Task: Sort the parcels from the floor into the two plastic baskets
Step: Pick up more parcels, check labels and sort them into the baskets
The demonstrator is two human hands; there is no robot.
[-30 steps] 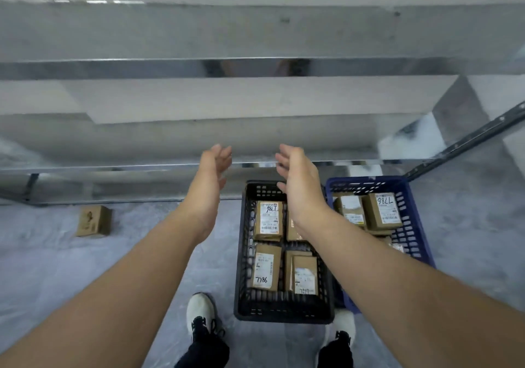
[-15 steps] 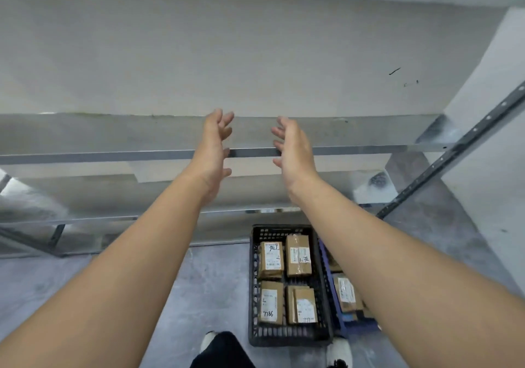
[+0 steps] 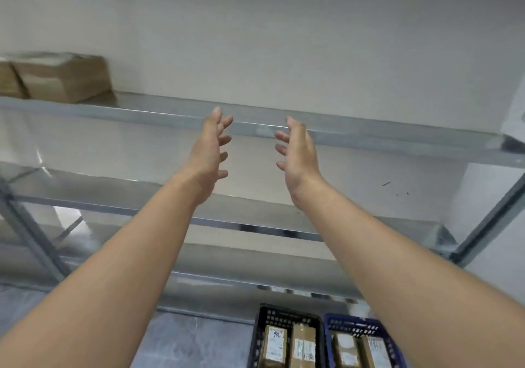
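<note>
My left hand point(image 3: 210, 152) and my right hand point(image 3: 298, 154) are raised side by side in front of a metal shelf, palms facing each other, fingers spread, holding nothing. Far below, at the bottom edge, the black basket point(image 3: 264, 315) holds brown labelled parcels point(image 3: 275, 346). The blue basket point(image 3: 331, 321) stands right beside it with more labelled parcels point(image 3: 376, 352). Both baskets are cut off by the frame's bottom edge.
A grey metal rack point(image 3: 369, 139) with several shelves fills the view in front of a white wall. Brown cardboard boxes point(image 3: 62, 79) sit on the upper shelf at the left. A diagonal rack upright point(image 3: 488, 220) runs along the right. Grey floor point(image 3: 193, 339) shows below.
The view has tilted upward and both hands have risen from above the baskets to upper-shelf height. The baskets slid to the bottom edge; the parcel on the floor at left is out of view.
</note>
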